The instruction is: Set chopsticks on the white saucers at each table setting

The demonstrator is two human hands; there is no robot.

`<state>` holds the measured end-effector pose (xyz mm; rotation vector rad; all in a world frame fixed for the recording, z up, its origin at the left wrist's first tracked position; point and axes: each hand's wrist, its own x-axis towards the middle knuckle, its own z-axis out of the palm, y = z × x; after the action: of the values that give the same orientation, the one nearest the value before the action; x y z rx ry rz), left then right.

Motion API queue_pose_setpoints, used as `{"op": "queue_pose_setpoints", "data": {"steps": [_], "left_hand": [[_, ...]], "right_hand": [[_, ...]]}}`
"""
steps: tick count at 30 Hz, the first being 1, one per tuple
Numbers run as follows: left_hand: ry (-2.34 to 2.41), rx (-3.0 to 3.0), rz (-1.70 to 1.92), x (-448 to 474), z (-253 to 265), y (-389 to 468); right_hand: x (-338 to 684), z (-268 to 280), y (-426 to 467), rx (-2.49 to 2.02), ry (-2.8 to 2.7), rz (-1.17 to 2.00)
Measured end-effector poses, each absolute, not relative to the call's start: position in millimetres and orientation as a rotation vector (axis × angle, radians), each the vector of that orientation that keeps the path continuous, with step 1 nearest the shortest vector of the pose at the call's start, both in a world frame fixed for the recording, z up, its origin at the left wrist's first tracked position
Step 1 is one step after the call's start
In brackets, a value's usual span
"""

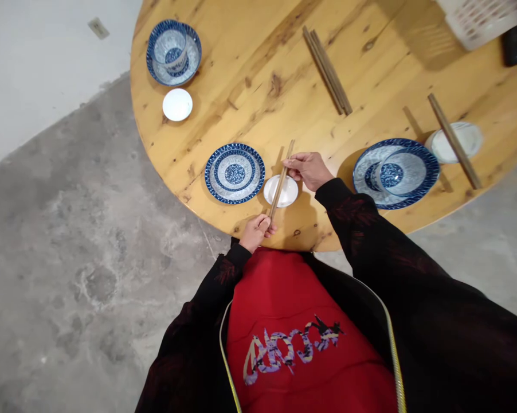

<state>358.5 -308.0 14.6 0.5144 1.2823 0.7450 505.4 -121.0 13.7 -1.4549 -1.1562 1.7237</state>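
Near the centre of the frame, a pair of wooden chopsticks [278,194] spans a small white dish [290,194] on the tabletop [250,115]; contact with the rim cannot be confirmed. Handling assessment: likely light and stiff, unlikely to break, though slim enough to roll or splay. Recommended hold: a gentle pinch towards each end, clear of the dish, which is probably ceramic, slick and chippable. Finger position: the right hand [310,170] pinches narrowly near the upper end, tips projecting beyond it; the left hand [255,231] has its fingers closed about the lower end, by the tabletop's near edge.
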Motion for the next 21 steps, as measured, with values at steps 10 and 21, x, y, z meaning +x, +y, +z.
{"op": "queue_pose_setpoints", "data": {"steps": [10, 21], "left_hand": [[1.316, 0.550, 0.754, 359.2, 10.7, -306.8], [1.335, 0.592, 0.757, 357.2, 3.1, -308.5]], "right_hand": [[507.7, 10.5, -119.6, -1.401, -1.152, 1.741], [508.3, 11.3, -119.0, -1.431, -1.136, 1.751]]}}
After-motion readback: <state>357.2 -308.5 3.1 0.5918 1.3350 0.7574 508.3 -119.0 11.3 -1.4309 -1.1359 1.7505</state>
